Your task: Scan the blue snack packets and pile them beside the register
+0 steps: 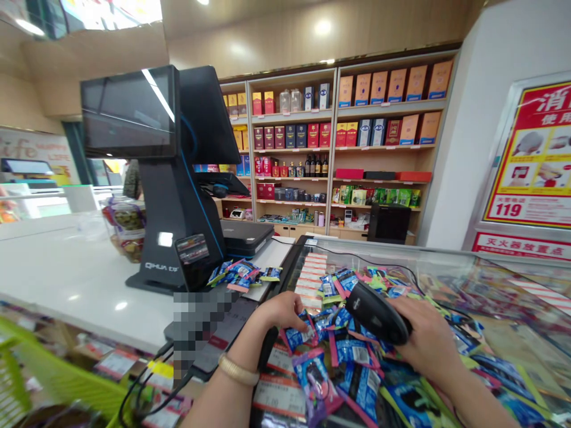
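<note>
In the head view my right hand point(428, 333) is wrapped round a black handheld barcode scanner point(375, 312), whose head points to the upper left over a heap of small blue, pink and green wrapped packets point(357, 351). My left hand point(285, 309), with a beaded bracelet on the wrist, has its fingers curled down on a blue-and-pink packet point(297, 339) at the heap's left side. The heap lies on a glass-topped counter. Barcode labels show on several packets.
A black dual-screen cash register point(173, 226) stands to the left, with more packets point(241, 273) beside its base. The scanner's cable point(383, 263) crosses the glass counter. A green basket point(53, 380) is at lower left. Shelves of boxes and bottles point(294, 137) stand behind.
</note>
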Demonstrator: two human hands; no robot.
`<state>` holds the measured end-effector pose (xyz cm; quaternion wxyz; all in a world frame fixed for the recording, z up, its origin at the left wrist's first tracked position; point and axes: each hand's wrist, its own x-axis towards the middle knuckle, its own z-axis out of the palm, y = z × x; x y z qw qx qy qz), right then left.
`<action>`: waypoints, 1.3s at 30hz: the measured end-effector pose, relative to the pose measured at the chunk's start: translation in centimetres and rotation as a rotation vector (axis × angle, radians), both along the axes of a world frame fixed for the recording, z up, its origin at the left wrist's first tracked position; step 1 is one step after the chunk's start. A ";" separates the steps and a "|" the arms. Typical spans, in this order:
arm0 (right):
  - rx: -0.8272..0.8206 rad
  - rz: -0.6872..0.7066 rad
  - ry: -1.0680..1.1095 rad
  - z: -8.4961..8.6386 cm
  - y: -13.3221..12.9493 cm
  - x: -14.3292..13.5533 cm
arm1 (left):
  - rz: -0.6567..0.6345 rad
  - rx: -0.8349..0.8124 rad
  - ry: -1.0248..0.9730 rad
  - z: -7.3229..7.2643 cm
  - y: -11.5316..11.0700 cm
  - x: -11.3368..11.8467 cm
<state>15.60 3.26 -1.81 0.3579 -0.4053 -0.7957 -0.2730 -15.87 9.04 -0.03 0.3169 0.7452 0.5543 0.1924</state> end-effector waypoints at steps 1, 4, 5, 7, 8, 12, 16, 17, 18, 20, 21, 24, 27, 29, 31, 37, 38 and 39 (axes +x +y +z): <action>-0.003 0.006 -0.003 -0.1 0.1 0.1 | 0.002 -0.008 -0.042 -0.1 0.0 0.0; 0.010 0.017 -0.008 -0.3 0.3 0.4 | 0.015 -0.066 -0.280 -0.2 0.2 0.2; 0.013 0.017 -0.012 -0.4 0.4 0.5 | 0.033 -0.085 -0.399 -0.2 0.3 0.3; 0.018 0.017 -0.024 -0.4 0.4 0.6 | 0.096 -0.096 -0.633 -0.1 0.5 0.6; 0.022 0.016 -0.029 -0.3 0.4 0.6 | 0.139 -0.086 -0.724 -0.1 0.7 0.7; 0.066 0.020 -0.042 -0.2 0.3 0.5 | 0.237 -0.020 -0.917 -0.1 1.1 1.3; 0.050 0.032 -0.041 -0.1 0.2 0.2 | 0.214 0.042 -0.945 -0.2 1.1 1.7; 0.036 0.035 -0.038 -0.1 0.2 0.2 | 0.212 0.057 -0.945 -0.2 1.1 1.8; 0.019 0.038 -0.036 -0.1 0.1 0.1 | 0.210 0.069 -0.948 -0.3 1.1 1.9; -0.010 0.049 -0.038 0.1 0.0 -0.1 | 0.198 0.084 -0.952 -0.3 1.0 2.2; -0.019 0.051 -0.033 0.1 -0.1 -0.2 | 0.189 0.086 -0.954 -0.3 1.0 2.4; -0.057 0.038 -0.001 0.4 -0.5 -0.9 | 0.167 0.084 -0.969 -0.2 0.8 2.7; -0.097 0.013 0.042 0.6 -1.0 -1.5 | 0.152 0.082 -0.977 -0.2 0.6 2.9; -0.107 0.014 0.061 0.7 -1.2 -1.7 | 0.147 0.092 -0.963 -0.3 0.6 3.0; -0.117 0.029 0.063 0.8 -1.3 -1.8 | 0.147 0.109 -0.939 -0.4 0.7 3.1; -0.135 0.033 0.048 0.9 -1.3 -1.7 | 0.154 0.111 -0.920 -0.7 1.0 3.2; -0.141 0.031 0.048 0.8 -1.3 -1.7 | 0.157 0.106 -0.919 -0.8 1.0 3.3; -0.149 0.028 0.048 0.8 -1.2 -1.7 | 0.161 0.102 -0.919 -0.8 1.1 3.3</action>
